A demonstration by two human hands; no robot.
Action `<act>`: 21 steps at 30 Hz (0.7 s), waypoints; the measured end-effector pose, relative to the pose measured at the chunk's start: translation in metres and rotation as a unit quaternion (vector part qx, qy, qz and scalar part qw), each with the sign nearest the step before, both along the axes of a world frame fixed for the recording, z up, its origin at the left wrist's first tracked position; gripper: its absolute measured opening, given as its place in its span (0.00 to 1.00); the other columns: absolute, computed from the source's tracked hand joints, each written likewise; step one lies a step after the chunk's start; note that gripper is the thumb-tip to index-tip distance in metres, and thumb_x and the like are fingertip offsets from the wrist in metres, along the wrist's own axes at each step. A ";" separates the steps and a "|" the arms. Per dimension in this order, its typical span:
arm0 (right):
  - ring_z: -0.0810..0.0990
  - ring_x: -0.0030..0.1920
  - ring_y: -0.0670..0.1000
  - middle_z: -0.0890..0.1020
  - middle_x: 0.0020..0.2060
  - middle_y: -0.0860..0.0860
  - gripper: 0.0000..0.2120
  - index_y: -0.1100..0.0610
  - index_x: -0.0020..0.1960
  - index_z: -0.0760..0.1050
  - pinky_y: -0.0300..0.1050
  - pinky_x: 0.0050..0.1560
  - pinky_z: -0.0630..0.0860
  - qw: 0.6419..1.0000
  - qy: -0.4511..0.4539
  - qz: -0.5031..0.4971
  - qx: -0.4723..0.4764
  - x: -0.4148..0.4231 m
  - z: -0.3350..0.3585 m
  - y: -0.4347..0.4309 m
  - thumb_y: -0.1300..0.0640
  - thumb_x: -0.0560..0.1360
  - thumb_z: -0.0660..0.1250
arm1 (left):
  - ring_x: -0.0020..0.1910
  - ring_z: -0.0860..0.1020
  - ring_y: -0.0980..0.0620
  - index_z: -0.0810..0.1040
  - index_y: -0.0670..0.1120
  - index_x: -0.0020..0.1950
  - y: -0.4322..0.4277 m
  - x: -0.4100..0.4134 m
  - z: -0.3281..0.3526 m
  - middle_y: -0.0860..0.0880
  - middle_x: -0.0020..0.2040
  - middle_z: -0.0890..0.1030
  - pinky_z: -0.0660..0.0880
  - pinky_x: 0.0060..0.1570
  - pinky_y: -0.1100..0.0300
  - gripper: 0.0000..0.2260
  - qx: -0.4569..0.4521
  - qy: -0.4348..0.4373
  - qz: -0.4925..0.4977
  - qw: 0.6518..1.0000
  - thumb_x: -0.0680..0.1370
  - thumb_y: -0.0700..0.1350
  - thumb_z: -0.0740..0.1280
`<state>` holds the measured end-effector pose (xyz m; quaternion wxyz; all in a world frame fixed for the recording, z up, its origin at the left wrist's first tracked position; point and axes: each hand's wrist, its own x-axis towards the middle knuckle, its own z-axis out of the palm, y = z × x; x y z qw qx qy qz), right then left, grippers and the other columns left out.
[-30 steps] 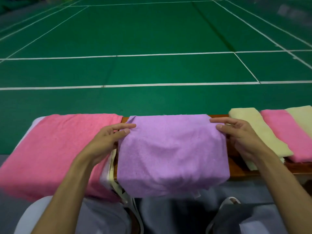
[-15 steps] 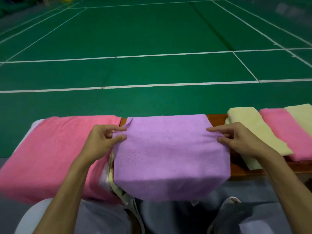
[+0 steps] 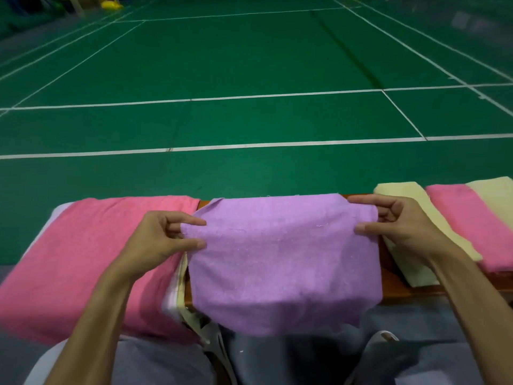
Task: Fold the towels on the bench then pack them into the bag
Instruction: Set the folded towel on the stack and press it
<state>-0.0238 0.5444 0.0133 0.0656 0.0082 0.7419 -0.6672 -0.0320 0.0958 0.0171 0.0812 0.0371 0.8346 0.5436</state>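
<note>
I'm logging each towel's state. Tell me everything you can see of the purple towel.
The purple towel is plain lilac, terry-like cloth in a rough rectangle. It spreads across the wooden bench, its near edge drooping over the front. The left hand pinches its left edge, the right hand its right edge, both near the far corners. Its far left corner sticks out slightly. A pink towel lies beside it on the left.
</note>
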 end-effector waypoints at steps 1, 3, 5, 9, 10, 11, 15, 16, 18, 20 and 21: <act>0.86 0.53 0.51 0.87 0.53 0.53 0.25 0.59 0.63 0.81 0.40 0.51 0.82 0.997 0.019 -0.011 0.072 -0.001 -0.004 -0.003 0.72 0.68 0.78 | 0.41 0.85 0.35 0.89 0.51 0.51 0.000 -0.001 -0.002 0.34 0.41 0.85 0.82 0.47 0.36 0.15 -0.039 0.020 0.015 0.999 0.67 0.41 0.83; 0.86 0.50 0.47 0.87 0.51 0.48 0.20 0.57 0.61 0.84 0.41 0.50 0.82 0.968 0.075 -0.033 0.239 -0.004 -0.014 -0.009 0.69 0.70 0.78 | 0.41 0.87 0.45 0.88 0.52 0.50 0.000 -0.003 -0.007 0.49 0.39 0.87 0.84 0.44 0.45 0.15 -0.118 0.055 0.047 0.990 0.67 0.40 0.83; 0.83 0.44 0.46 0.88 0.48 0.48 0.13 0.56 0.56 0.86 0.42 0.47 0.79 0.921 0.137 -0.031 0.364 -0.007 -0.021 -0.014 0.66 0.72 0.76 | 0.37 0.85 0.54 0.89 0.52 0.50 0.002 -0.005 -0.013 0.56 0.35 0.86 0.82 0.38 0.55 0.13 -0.179 0.086 0.064 0.978 0.68 0.41 0.83; 0.78 0.39 0.51 0.88 0.46 0.52 0.11 0.52 0.54 0.87 0.43 0.42 0.69 0.859 0.161 -0.014 0.485 -0.012 -0.025 -0.021 0.63 0.75 0.74 | 0.23 0.76 0.57 0.88 0.54 0.45 0.010 -0.014 -0.025 0.57 0.25 0.80 0.74 0.25 0.60 0.02 -0.293 0.097 0.057 0.949 0.74 0.48 0.78; 0.80 0.41 0.55 0.88 0.46 0.51 0.11 0.49 0.54 0.87 0.45 0.42 0.71 0.849 0.158 -0.023 0.505 -0.014 -0.025 -0.021 0.61 0.76 0.73 | 0.20 0.75 0.58 0.87 0.55 0.45 0.012 -0.016 -0.027 0.56 0.24 0.79 0.73 0.25 0.61 0.01 -0.302 0.079 0.057 0.948 0.76 0.49 0.76; 0.81 0.43 0.57 0.88 0.45 0.50 0.11 0.47 0.54 0.87 0.47 0.41 0.74 0.845 0.151 -0.034 0.512 -0.016 -0.024 -0.022 0.60 0.76 0.73 | 0.19 0.73 0.58 0.86 0.54 0.44 0.014 -0.018 -0.028 0.54 0.23 0.79 0.72 0.24 0.62 0.03 -0.289 0.058 0.061 0.954 0.78 0.49 0.75; 0.84 0.35 0.53 0.87 0.34 0.54 0.10 0.51 0.54 0.87 0.43 0.38 0.78 0.934 0.098 -0.125 0.319 -0.035 -0.020 -0.030 0.61 0.79 0.69 | 0.20 0.76 0.55 0.80 0.42 0.47 0.021 -0.033 -0.014 0.46 0.27 0.82 0.70 0.20 0.64 0.05 -0.013 -0.038 0.141 0.989 0.83 0.39 0.67; 0.83 0.32 0.54 0.86 0.32 0.57 0.09 0.55 0.54 0.86 0.41 0.34 0.78 0.964 0.077 -0.158 0.199 -0.041 -0.016 -0.036 0.63 0.80 0.68 | 0.24 0.81 0.52 0.78 0.40 0.49 0.026 -0.038 -0.007 0.43 0.33 0.85 0.75 0.23 0.63 0.05 0.074 -0.048 0.148 0.985 0.83 0.38 0.66; 0.82 0.30 0.56 0.86 0.35 0.60 0.08 0.57 0.53 0.85 0.42 0.28 0.79 0.977 0.066 -0.202 -0.007 -0.051 -0.002 -0.050 0.64 0.81 0.67 | 0.36 0.86 0.46 0.76 0.41 0.51 0.032 -0.049 0.002 0.39 0.43 0.87 0.83 0.36 0.57 0.03 0.192 -0.007 0.146 0.970 0.84 0.38 0.65; 0.86 0.38 0.53 0.88 0.41 0.56 0.09 0.55 0.50 0.86 0.44 0.39 0.84 0.964 0.118 -0.217 -0.103 -0.058 0.013 -0.055 0.65 0.79 0.69 | 0.44 0.86 0.47 0.78 0.45 0.49 0.036 -0.061 0.012 0.42 0.45 0.87 0.83 0.48 0.56 0.04 0.272 0.088 0.143 0.948 0.83 0.38 0.67; 0.87 0.44 0.52 0.88 0.44 0.54 0.09 0.54 0.50 0.87 0.45 0.48 0.84 0.953 0.158 -0.220 -0.136 -0.059 0.022 -0.056 0.65 0.79 0.70 | 0.45 0.85 0.49 0.79 0.48 0.47 0.037 -0.065 0.019 0.45 0.44 0.86 0.82 0.53 0.56 0.06 0.304 0.133 0.143 0.932 0.81 0.38 0.68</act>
